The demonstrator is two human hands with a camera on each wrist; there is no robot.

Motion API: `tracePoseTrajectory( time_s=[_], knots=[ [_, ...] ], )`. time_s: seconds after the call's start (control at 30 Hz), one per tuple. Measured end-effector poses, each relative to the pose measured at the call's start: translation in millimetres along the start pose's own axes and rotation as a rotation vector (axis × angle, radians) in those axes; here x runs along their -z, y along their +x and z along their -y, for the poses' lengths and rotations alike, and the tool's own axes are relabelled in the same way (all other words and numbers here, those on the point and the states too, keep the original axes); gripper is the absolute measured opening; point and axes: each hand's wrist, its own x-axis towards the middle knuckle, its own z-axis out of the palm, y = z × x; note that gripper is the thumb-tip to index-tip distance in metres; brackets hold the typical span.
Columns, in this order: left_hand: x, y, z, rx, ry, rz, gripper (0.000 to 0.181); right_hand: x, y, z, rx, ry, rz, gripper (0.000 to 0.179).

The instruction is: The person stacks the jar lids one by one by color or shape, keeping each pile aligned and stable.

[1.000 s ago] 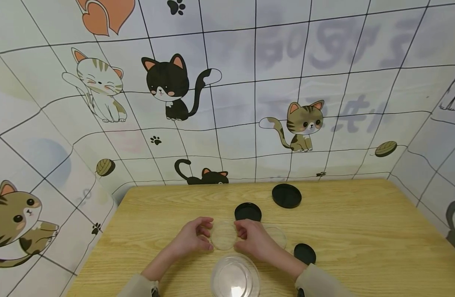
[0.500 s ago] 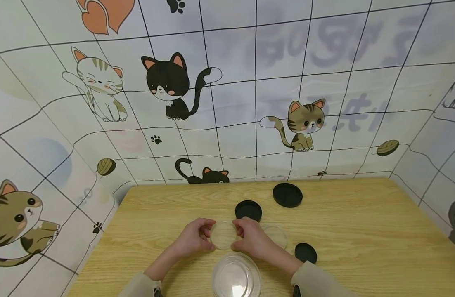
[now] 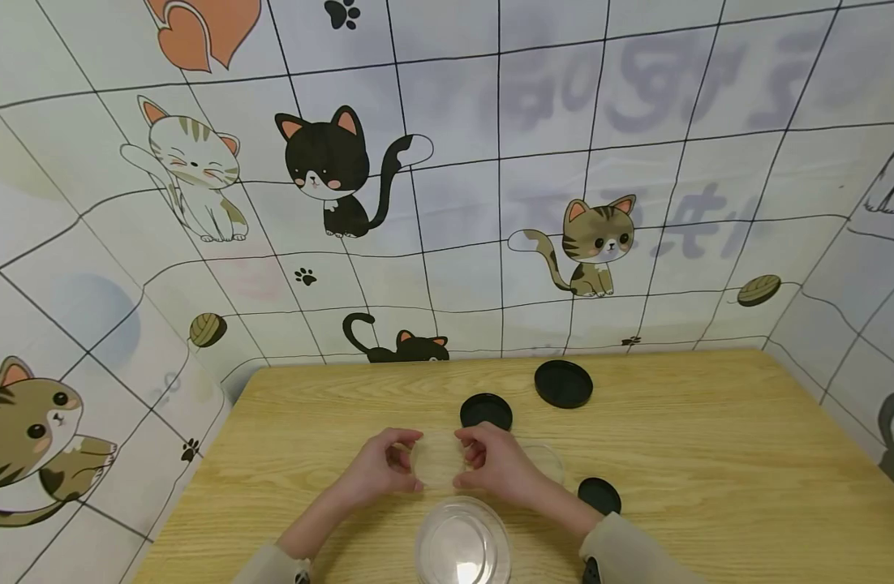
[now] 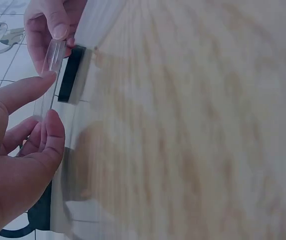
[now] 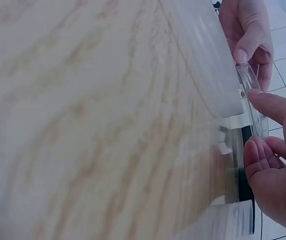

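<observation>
A clear, shallow round lid (image 3: 438,464) lies between my two hands, its rim pinched from both sides. My left hand (image 3: 377,462) grips the left edge with thumb and fingers. Opposite it, my right hand (image 3: 496,464) holds the right edge the same way. Seen edge-on in the left wrist view, the clear lid (image 4: 56,54) is held upright-looking between the hands, above the table. A second clear disc (image 3: 545,461) lies on the table, partly hidden by my right hand. Just behind that hand sits a black round lid (image 3: 486,412).
A larger clear round container (image 3: 463,542) stands on the wooden table (image 3: 710,454) nearest me. Another black lid (image 3: 564,384) lies farther back, and a small black lid (image 3: 599,495) by my right forearm. Behind the table rises a wall covering with cartoon cats (image 3: 326,162).
The fingers of both hands have drawn slightly closer in on the clear lid's rim. It now looks fainter between them. The other lids and the container have not moved.
</observation>
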Motion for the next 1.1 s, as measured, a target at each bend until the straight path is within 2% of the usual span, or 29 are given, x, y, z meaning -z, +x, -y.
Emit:
tracePoseTrajectory(
  time_s=[0.1,0.3,0.43,0.57,0.73,0.97,1.1],
  knots=[
    [0.5,-4.8,-4.0,0.006,-0.038,0.003,0.070,3.9,-2.8,3.5,-0.019,0.054,0.009,0.064],
    [-2.3,-22.1,-17.7,0.014,-0.118,0.018,0.070,12.3,-16.6,14.6,-0.044,0.077,0.046,0.063],
    [-6.6,-37.8,-26.9,0.010,-0.131,0.034,0.069,15.9,-29.3,20.9,-0.026,0.092,0.086,0.061],
    [-11.7,-53.3,-34.2,-0.004,-0.149,0.051,0.068,18.2,-42.4,23.8,0.025,0.124,0.127,0.057],
    [-20.0,-67.9,-35.0,-0.029,-0.123,0.080,0.065,17.1,-58.7,24.6,0.066,0.177,0.165,0.053],
    [-31.2,-80.9,-31.5,0.045,-0.153,0.102,0.068,11.3,-71.4,25.0,0.088,0.203,0.180,0.050],
    [-35.2,-84.2,-27.8,0.045,-0.173,0.111,0.067,10.3,-75.1,24.8,0.060,0.191,0.201,0.049]
  ],
)
